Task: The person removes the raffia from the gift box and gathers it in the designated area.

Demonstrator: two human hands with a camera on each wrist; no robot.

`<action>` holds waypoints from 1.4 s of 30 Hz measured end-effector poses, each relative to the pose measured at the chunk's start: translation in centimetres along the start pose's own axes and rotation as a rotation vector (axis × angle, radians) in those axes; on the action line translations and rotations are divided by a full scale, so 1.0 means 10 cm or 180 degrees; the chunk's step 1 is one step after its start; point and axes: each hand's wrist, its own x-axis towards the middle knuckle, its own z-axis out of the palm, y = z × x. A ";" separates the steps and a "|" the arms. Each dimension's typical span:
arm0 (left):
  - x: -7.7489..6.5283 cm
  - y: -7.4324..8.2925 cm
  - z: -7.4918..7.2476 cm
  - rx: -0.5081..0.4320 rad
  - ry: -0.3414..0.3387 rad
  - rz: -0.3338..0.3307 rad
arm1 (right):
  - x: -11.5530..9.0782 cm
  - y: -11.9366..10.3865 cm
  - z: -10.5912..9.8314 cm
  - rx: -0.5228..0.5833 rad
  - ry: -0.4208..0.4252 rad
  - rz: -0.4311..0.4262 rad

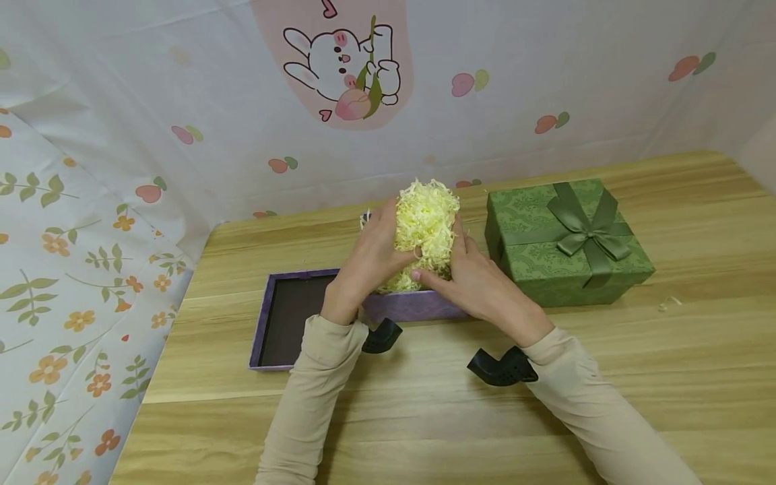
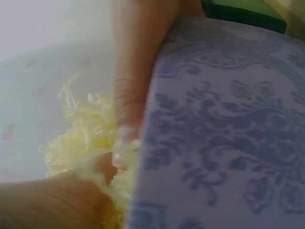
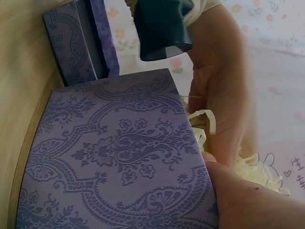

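A clump of pale yellow shredded paper (image 1: 427, 219) rises above the purple patterned box (image 1: 418, 306) in the head view. My left hand (image 1: 372, 252) grips it from the left, and my right hand (image 1: 479, 276) from the right. Both thumbs lie on the near side, above the box's front rim; most of the other fingers are hidden behind the paper. More shreds fill the box beneath. In the left wrist view some shredded paper (image 2: 83, 136) shows between the hands. The right wrist view has the box's side wall (image 3: 114, 157) close up.
Left of the box, a shallow purple lid (image 1: 297, 316) lies with its dark inside up, partly behind the left forearm. A green gift box (image 1: 564, 236) with a ribbon bow stands at the right. Loose shreds (image 1: 669, 303) lie beside it on the wooden table (image 1: 424, 424). A printed curtain hangs behind.
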 end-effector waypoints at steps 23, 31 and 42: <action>-0.06 0.01 -0.21 -0.0211 0.0478 0.0496 | -0.03 0.00 0.06 -0.0057 0.0356 -0.0298; -0.06 -0.03 -0.30 -0.0377 0.0620 0.0586 | -0.04 -0.01 0.04 -0.0243 0.0286 -0.0146; -0.11 -0.05 -0.39 -0.0459 0.0684 0.0489 | -0.04 -0.02 0.03 -0.0368 0.0157 -0.0093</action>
